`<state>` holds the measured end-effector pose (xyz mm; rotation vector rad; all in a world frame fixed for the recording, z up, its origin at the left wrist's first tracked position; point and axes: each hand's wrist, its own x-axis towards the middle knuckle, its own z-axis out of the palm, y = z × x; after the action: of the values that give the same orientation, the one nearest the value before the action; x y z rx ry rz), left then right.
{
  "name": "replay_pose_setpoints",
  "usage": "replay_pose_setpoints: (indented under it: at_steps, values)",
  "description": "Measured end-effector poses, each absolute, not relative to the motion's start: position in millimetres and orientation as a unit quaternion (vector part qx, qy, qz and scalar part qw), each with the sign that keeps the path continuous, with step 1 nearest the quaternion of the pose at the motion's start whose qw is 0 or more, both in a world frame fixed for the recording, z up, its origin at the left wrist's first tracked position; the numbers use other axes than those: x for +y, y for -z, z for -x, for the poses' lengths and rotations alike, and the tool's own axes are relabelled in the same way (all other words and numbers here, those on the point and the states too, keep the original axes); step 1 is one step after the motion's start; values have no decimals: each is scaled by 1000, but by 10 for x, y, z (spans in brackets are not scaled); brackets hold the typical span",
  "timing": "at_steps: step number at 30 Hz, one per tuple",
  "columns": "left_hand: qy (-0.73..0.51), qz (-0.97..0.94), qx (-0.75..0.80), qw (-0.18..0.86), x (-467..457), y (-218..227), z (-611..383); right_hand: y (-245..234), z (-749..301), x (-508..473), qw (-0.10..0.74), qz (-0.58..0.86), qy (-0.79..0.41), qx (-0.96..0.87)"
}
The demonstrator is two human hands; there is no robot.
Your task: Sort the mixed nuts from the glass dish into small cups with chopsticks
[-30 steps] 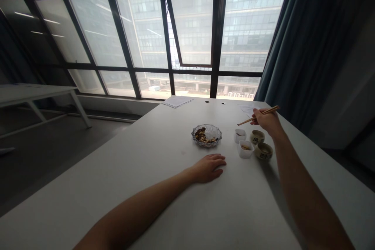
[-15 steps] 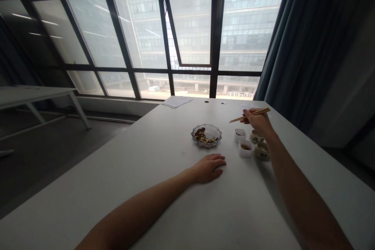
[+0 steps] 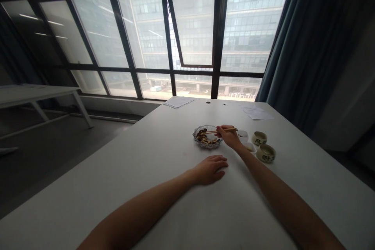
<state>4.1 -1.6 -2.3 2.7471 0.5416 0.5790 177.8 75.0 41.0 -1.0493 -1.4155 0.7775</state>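
In my right hand [image 3: 229,136] is a pair of wooden chopsticks [image 3: 228,130], the tips reaching left over a clear glass bowl [image 3: 194,139]. Mixed nuts or beans [image 3: 202,136], dark brown and pale, lie in the bowl, mostly on its left and front side. Whether the tips grip a piece is too small to tell. My left hand [image 3: 211,169] rests flat on the table in front of the bowl, fingers stretched out and holding nothing. Two small white plastic cups, the rear one [image 3: 243,136] and the front one [image 3: 250,147], are partly hidden behind my right hand and wrist.
Two beige ceramic cups with dark characters, the rear [image 3: 259,138] and the front [image 3: 266,154], stand right of the plastic cups. Papers lie at the white table's [image 3: 131,156] far left [image 3: 178,102] and far right [image 3: 258,112]. A blue curtain [image 3: 281,58] hangs beyond the right edge.
My right hand has moved left and towards me with the chopsticks, from above the cups to the glass bowl. My left hand stays in place on the table. The view has shifted slightly.
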Motion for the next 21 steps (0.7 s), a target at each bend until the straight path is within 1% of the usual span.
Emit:
replay_pose_setpoints:
  at_steps: [9,21]
  values:
    - [-202,-951,188,141,-12,41,-60,-241,-1793,835,569,461,-341,-590]
    - [-201,-950,190,143,-9,45,-53,-199,-1771,867,582,470,-382,-543]
